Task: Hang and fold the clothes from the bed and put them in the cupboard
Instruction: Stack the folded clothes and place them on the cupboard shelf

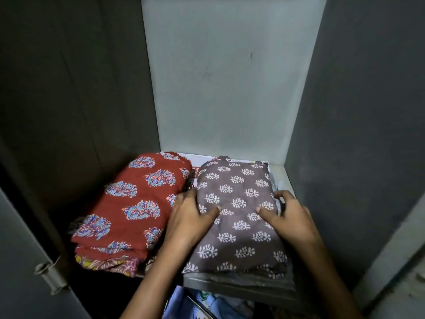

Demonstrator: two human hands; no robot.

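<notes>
Two folded stacks sit on one grey metal cupboard shelf [230, 283]: a rust-red, blue-flowered pile [133, 203] and a grey-brown garment with white leaf print [239, 199]. The left hand [190, 218] and right hand [288, 216] clasp its sides, thumbs on top.

The grey-brown folded garment [239, 203] between the left hand [188, 217] and the right hand [289, 219] is soft matt cloth with a flat white leaf print. The red folded garment [138, 203] just left of the left hand is similar cloth, faintly crinkled and printed in blue. Beyond both hands the cupboard wall [230, 88] looks like smooth painted metal, dull grey and lightly scuffed, and the hinge [50, 275] far left of the left hand is dull metal too.
</notes>
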